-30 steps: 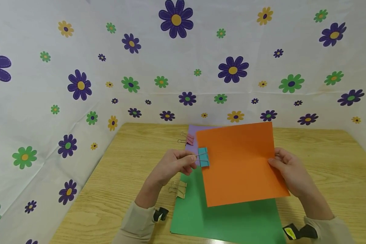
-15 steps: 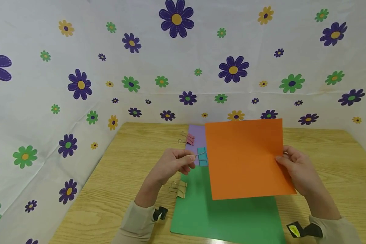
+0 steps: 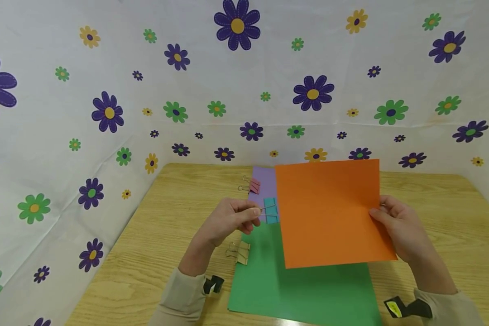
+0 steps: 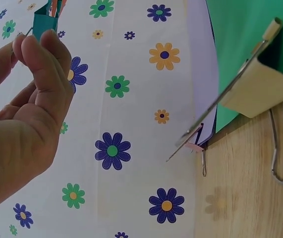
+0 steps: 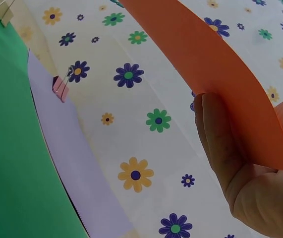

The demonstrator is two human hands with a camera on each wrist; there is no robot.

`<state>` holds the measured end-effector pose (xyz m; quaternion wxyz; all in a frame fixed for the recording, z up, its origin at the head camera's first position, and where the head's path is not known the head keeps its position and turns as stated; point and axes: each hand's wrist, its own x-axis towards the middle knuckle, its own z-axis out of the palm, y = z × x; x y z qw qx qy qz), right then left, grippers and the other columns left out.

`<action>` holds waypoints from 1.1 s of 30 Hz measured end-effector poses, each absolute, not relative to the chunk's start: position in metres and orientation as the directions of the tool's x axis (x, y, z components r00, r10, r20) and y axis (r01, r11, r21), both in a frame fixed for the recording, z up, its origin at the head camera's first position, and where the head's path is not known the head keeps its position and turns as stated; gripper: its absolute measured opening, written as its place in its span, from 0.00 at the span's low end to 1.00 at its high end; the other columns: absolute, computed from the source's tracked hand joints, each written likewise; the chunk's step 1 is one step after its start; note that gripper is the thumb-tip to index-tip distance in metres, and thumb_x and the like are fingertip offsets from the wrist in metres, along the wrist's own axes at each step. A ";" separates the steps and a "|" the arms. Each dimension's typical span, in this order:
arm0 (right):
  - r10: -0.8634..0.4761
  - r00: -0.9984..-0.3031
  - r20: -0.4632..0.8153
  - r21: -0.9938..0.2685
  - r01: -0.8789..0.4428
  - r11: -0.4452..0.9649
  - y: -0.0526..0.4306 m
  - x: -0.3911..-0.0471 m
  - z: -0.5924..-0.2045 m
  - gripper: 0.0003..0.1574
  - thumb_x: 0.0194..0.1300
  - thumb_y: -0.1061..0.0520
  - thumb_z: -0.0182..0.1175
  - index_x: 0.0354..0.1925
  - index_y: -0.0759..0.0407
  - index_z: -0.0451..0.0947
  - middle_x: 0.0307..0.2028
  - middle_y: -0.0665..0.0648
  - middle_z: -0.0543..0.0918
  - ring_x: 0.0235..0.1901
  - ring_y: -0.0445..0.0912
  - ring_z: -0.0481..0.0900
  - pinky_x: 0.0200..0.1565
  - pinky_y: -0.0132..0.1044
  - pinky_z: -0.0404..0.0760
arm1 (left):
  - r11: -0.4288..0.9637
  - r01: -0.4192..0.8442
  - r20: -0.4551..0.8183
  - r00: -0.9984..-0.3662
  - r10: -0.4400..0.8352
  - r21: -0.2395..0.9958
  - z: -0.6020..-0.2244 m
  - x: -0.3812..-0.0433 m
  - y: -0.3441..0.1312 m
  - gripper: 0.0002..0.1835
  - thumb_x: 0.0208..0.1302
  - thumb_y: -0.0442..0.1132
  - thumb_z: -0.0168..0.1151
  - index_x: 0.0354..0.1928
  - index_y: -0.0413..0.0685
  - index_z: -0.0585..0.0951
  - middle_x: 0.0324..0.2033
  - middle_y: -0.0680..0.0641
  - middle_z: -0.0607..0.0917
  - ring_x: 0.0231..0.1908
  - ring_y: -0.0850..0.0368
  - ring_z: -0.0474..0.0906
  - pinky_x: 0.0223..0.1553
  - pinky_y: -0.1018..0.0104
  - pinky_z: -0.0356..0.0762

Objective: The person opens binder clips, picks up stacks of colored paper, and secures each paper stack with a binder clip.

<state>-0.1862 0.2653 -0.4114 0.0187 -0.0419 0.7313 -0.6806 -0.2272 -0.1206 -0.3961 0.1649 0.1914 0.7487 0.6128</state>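
In the head view my left hand (image 3: 232,219) pinches the wire handles of a teal binder clip (image 3: 270,210) between thumb and fingers. My right hand (image 3: 401,228) grips the right edge of an orange sheet of paper (image 3: 334,213), thumb on the near face and fingers behind. The sheet is held up, its left edge just right of the clip's mouth; whether they touch I cannot tell. Below lie a green sheet (image 3: 309,294) with a cream binder clip (image 3: 242,252) on its left edge, and a purple sheet (image 3: 265,181) with a pink binder clip (image 3: 253,186).
The wooden table (image 3: 175,194) extends on both sides of the sheets. A white flower-print cloth (image 3: 212,81) hangs behind and to the left. The cream clip's wire handles (image 4: 282,148) stick out over the wood in the left wrist view.
The orange sheet and my right hand have moved right and slightly up. The teal clip, which overlapped the sheet's left edge, is now beside it. My left hand has barely moved.
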 end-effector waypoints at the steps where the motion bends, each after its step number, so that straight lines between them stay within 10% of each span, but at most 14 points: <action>1: -0.088 -0.996 0.030 -0.996 -0.037 0.076 0.264 -0.186 -0.411 0.15 0.77 0.61 0.49 0.58 0.64 0.68 0.39 0.43 0.84 0.34 0.43 0.84 0.36 0.36 0.86 | 0.176 0.090 -0.008 -0.870 0.493 0.980 -0.396 -0.227 -0.121 0.17 0.71 0.38 0.58 0.50 0.27 0.81 0.29 0.46 0.85 0.26 0.57 0.77 0.34 0.65 0.83; 33: -0.115 -0.993 0.004 -0.996 -0.013 0.085 0.245 -0.184 -0.411 0.20 0.77 0.60 0.49 0.60 0.71 0.64 0.39 0.43 0.84 0.35 0.42 0.85 0.37 0.37 0.86 | 0.183 0.091 -0.014 -0.864 0.503 0.979 -0.399 -0.227 -0.118 0.21 0.70 0.39 0.58 0.52 0.24 0.78 0.31 0.45 0.85 0.28 0.56 0.77 0.36 0.63 0.83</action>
